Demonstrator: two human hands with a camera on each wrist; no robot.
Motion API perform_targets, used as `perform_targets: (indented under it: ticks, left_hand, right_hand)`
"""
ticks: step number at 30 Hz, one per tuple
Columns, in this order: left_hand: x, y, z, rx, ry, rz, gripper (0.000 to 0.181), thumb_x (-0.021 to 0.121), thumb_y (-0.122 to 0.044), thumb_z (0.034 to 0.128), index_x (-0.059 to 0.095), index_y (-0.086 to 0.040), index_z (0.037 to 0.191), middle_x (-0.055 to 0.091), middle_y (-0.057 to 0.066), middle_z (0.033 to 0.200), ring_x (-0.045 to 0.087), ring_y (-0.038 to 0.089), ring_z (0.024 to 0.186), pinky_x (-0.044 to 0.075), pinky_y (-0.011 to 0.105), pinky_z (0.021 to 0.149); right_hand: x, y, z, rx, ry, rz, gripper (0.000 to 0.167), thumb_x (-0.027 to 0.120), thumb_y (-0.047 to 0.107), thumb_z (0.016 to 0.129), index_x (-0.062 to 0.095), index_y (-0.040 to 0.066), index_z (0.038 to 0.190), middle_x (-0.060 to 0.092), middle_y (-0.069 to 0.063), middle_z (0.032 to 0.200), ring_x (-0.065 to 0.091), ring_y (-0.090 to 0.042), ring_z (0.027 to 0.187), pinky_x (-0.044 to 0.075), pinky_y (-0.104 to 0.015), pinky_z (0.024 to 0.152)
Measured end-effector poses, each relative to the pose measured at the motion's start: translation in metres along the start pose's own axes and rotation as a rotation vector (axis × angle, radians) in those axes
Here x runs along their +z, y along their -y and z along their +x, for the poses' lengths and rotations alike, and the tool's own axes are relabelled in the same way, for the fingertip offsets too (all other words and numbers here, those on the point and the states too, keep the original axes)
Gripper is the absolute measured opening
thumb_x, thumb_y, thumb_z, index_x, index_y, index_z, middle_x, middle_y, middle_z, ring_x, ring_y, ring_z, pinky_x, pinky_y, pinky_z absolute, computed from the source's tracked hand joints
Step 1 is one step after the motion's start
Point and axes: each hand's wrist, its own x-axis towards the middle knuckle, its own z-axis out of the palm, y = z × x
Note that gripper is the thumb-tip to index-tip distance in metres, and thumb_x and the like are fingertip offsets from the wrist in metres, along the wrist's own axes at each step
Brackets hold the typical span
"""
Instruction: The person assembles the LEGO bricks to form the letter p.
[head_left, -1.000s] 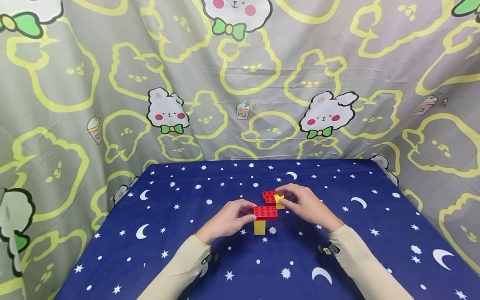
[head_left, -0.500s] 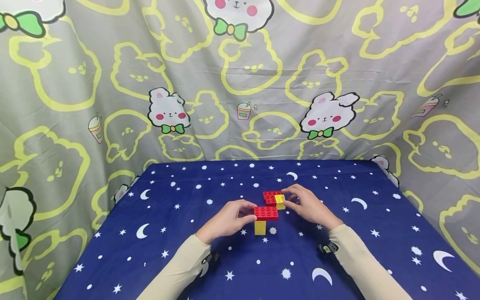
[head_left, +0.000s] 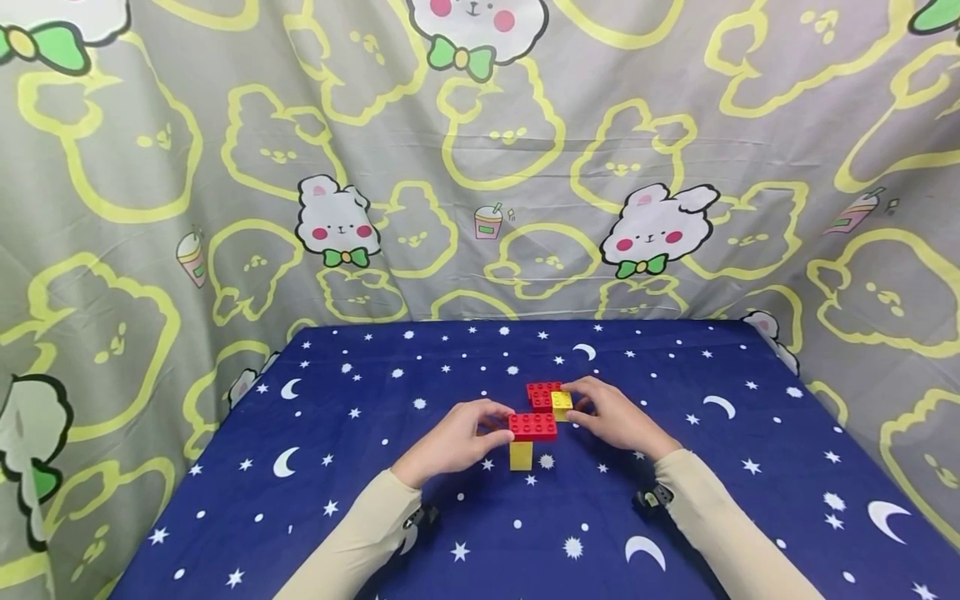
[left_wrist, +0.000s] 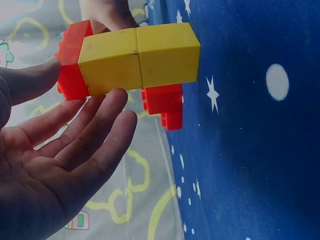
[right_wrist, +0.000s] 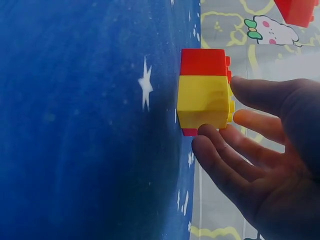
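In the head view my left hand pinches the left end of a red studded toy brick. That brick sits across the top of two stacked yellow bricks, which stand upright on the cloth. Just behind, my right hand holds a small yellow brick at its right side, thumb at the front and index finger at the back. The small brick rests against a lower red brick piece. In the right wrist view the yellow brick covers most of that red piece, and the other right fingers lie loosely below.
A dark blue cloth with white stars and moons covers the table. Behind and at both sides hangs a grey curtain with cartoon bears and rabbits. A dark camera is strapped to the right wrist, another to the left.
My right hand first let go of the small yellow brick, then came slightly nearer and took hold again. The brick shifted a little to the right. The left hand stayed in place.
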Motion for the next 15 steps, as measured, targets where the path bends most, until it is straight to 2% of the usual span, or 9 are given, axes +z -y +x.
perform_targets:
  ticks: [7, 15]
  left_hand:
    - [0.0002, -0.0003, -0.0004, 0.006, -0.002, 0.000, 0.031, 0.069, -0.023, 0.0996, 0.069, -0.008, 0.127, 0.072, 0.003, 0.119, 0.069, 0.014, 0.099, 0.057, 0.028, 0.085]
    - [0.0000, -0.0002, -0.0005, 0.008, 0.001, 0.000, 0.032, 0.068, -0.024, 0.1001, 0.068, -0.008, 0.128, 0.071, 0.003, 0.120, 0.069, 0.014, 0.100, 0.057, 0.029, 0.088]
  right_hand:
    - [0.0018, -0.0016, 0.0003, -0.008, 0.001, 0.005, 0.034, 0.076, 0.016, 0.093, 0.068, 0.005, 0.125, 0.064, -0.008, 0.117, 0.068, -0.022, 0.098, 0.058, -0.045, 0.087]
    - [0.0036, 0.0041, 0.0026, 0.099, 0.033, 0.049, 0.033, 0.076, 0.019, 0.093, 0.068, 0.007, 0.123, 0.070, -0.008, 0.116, 0.069, -0.019, 0.094, 0.060, -0.042, 0.084]
